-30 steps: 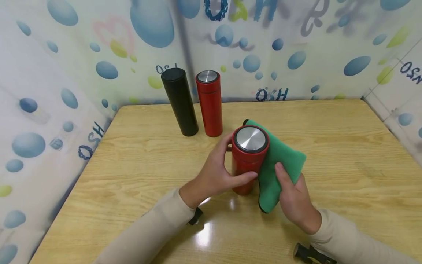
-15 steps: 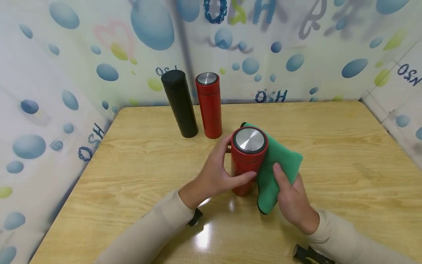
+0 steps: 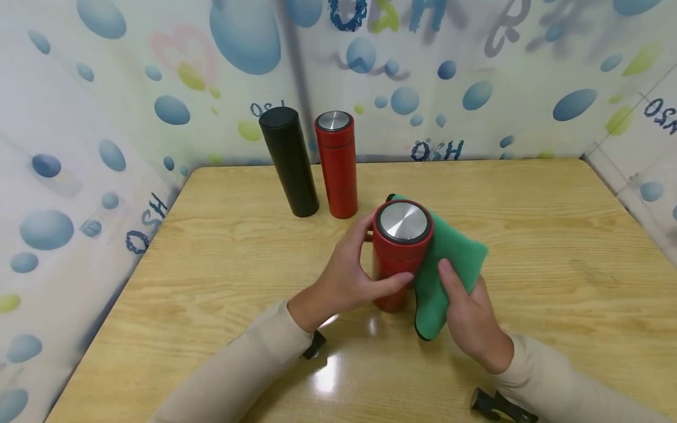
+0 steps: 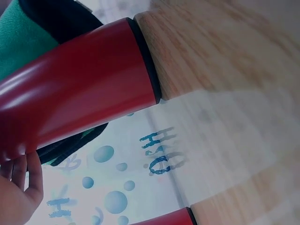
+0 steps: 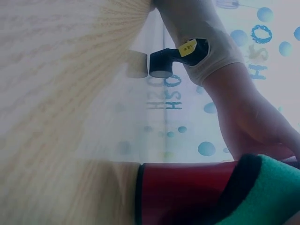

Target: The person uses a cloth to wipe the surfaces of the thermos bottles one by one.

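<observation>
A red thermos flask (image 3: 391, 264) with a brushed steel lid stands upright on the table. My left hand (image 3: 344, 279) grips it from the left, thumb across its front; in the left wrist view, fingertips (image 4: 33, 173) show at the flask's side. On the right, my right hand (image 3: 471, 317) holds a folded green cloth (image 3: 449, 258) with dark edging, thumb on top, against the flask's right side. The cloth (image 5: 267, 192) overlaps the red flask (image 5: 183, 187) in the right wrist view. The right hand's other fingers are hidden behind the cloth.
Behind and left of the held flask stand a black flask (image 3: 291, 164) and a second red flask (image 3: 338, 170), side by side. The wooden table (image 3: 222, 252) meets a wall (image 3: 211, 135) printed with blue spots at its back edge.
</observation>
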Available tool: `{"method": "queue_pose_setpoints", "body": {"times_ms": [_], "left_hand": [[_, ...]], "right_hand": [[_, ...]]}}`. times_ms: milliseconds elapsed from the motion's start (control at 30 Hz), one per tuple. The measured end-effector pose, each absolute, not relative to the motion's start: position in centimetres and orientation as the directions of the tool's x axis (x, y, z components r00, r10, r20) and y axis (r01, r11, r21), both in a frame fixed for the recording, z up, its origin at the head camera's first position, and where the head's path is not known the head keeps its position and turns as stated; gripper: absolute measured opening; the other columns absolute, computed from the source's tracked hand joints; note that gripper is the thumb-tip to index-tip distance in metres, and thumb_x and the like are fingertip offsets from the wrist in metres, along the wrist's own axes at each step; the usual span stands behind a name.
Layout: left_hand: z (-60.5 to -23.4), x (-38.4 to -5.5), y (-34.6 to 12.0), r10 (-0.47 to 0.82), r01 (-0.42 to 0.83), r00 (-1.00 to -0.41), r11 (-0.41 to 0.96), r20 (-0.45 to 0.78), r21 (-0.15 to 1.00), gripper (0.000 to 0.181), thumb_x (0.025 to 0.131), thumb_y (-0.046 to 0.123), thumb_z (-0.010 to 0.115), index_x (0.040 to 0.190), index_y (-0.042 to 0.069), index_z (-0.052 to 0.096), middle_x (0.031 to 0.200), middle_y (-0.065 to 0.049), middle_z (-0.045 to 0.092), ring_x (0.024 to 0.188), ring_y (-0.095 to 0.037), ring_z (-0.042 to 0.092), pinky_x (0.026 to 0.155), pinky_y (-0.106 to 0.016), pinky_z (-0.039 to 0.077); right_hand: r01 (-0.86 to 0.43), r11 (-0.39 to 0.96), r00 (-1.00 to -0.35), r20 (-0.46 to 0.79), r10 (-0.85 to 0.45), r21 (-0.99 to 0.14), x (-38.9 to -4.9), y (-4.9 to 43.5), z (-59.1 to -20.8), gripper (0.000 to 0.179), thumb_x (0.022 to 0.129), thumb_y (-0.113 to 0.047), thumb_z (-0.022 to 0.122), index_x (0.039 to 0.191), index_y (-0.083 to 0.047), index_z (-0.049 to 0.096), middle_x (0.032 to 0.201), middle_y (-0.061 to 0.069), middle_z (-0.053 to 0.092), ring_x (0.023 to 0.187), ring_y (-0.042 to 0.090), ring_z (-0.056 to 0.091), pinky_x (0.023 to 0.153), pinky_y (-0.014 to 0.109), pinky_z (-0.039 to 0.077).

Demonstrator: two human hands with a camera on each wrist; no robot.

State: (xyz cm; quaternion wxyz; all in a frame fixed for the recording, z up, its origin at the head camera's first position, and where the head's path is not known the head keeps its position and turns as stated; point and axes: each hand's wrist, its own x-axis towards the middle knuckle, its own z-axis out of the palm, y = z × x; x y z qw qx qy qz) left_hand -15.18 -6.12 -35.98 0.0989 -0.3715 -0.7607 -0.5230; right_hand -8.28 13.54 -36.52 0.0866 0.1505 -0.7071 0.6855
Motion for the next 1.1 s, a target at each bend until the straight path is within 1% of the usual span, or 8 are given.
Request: {"method": "queue_pose_setpoints", "body": {"times_ms": [100, 200, 400, 533, 700, 833, 967, 1100], "left_hand": [[-35.82, -15.17, -6.04, 0.461, 0.666, -0.707, 0.179, 0.537, 0.724, 0.087, 0.078, 0.019, 0.084, 0.149, 0.013, 0.034, 0.142, -0.002, 0.052, 0.127, -0.013, 0.050, 0.098, -0.037, 0.052], [-35.91, -15.12, -6.08, 0.459, 0.673, -0.702, 0.176, 0.545, 0.719, 0.088, 0.077, 0.018, 0.084, 0.149, 0.012, 0.034, 0.142, -0.003, 0.052, 0.126, -0.014, 0.051, 0.098, -0.038, 0.053], [-35.89, -15.34, -5.99, 0.452, 0.711, -0.666, 0.145, 0.593, 0.688, 0.095, 0.075, 0.016, 0.085, 0.151, 0.012, 0.028, 0.141, -0.006, 0.052, 0.125, -0.017, 0.052, 0.098, -0.038, 0.052], [-35.86, -15.23, -6.07, 0.443, 0.712, -0.667, 0.144, 0.599, 0.687, 0.098, 0.073, 0.014, 0.086, 0.151, 0.010, 0.026, 0.138, -0.008, 0.054, 0.121, -0.019, 0.055, 0.097, -0.036, 0.052], [-35.76, -15.15, -6.16, 0.446, 0.691, -0.687, 0.158, 0.574, 0.705, 0.093, 0.075, 0.016, 0.086, 0.147, 0.011, 0.028, 0.139, -0.006, 0.054, 0.122, -0.017, 0.054, 0.098, -0.035, 0.051], [-35.90, -15.02, -6.31, 0.451, 0.673, -0.700, 0.159, 0.554, 0.722, 0.089, 0.076, 0.017, 0.084, 0.146, 0.011, 0.030, 0.140, -0.004, 0.053, 0.123, -0.016, 0.053, 0.100, -0.035, 0.051], [-36.28, -14.99, -6.34, 0.460, 0.682, -0.686, 0.136, 0.564, 0.718, 0.087, 0.076, 0.016, 0.082, 0.146, 0.009, 0.030, 0.139, -0.006, 0.054, 0.123, -0.016, 0.053, 0.101, -0.035, 0.050], [-36.37, -15.19, -6.24, 0.469, 0.708, -0.659, 0.123, 0.588, 0.695, 0.085, 0.077, 0.017, 0.080, 0.146, 0.008, 0.030, 0.139, -0.007, 0.054, 0.124, -0.017, 0.053, 0.102, -0.034, 0.049]], "right_hand": [[-0.302, 0.033, -0.949, 0.297, -0.103, -0.953, -8.28, 13.64, -36.42, 0.039, 0.110, -0.020, 0.030, 0.143, -0.003, 0.041, 0.127, 0.001, 0.059, 0.115, 0.007, 0.060, 0.095, 0.018, 0.051], [-0.288, 0.048, -0.954, 0.282, -0.099, -0.956, -8.18, 13.67, -36.43, 0.039, 0.110, -0.021, 0.030, 0.142, -0.002, 0.042, 0.125, -0.001, 0.060, 0.114, 0.007, 0.061, 0.094, 0.018, 0.052], [-0.327, 0.004, -0.943, 0.327, -0.062, -0.945, -8.11, 13.72, -36.17, 0.034, 0.110, -0.017, 0.032, 0.139, -0.008, 0.048, 0.122, 0.000, 0.063, 0.109, 0.008, 0.064, 0.091, 0.020, 0.054], [-0.331, 0.003, -0.941, 0.331, -0.067, -0.943, -8.11, 13.70, -36.10, 0.034, 0.110, -0.016, 0.032, 0.139, -0.008, 0.048, 0.121, 0.000, 0.064, 0.109, 0.008, 0.064, 0.091, 0.020, 0.054], [-0.304, 0.050, -0.950, 0.299, -0.087, -0.951, -8.25, 13.63, -36.14, 0.037, 0.110, -0.020, 0.030, 0.140, -0.006, 0.045, 0.121, 0.001, 0.062, 0.109, 0.009, 0.063, 0.090, 0.020, 0.053], [-0.294, 0.064, -0.953, 0.288, -0.094, -0.954, -8.23, 13.59, -36.24, 0.036, 0.110, -0.021, 0.030, 0.139, -0.005, 0.046, 0.119, 0.001, 0.062, 0.107, 0.009, 0.063, 0.089, 0.020, 0.053], [-0.296, 0.029, -0.954, 0.293, -0.070, -0.955, -8.00, 13.62, -36.33, 0.033, 0.110, -0.020, 0.031, 0.136, -0.009, 0.048, 0.118, -0.001, 0.063, 0.106, 0.008, 0.064, 0.088, 0.020, 0.054], [-0.324, -0.010, -0.945, 0.325, -0.038, -0.946, -7.97, 13.64, -36.38, 0.031, 0.109, -0.017, 0.033, 0.133, -0.011, 0.052, 0.113, 0.000, 0.065, 0.101, 0.009, 0.066, 0.085, 0.021, 0.055]]}}
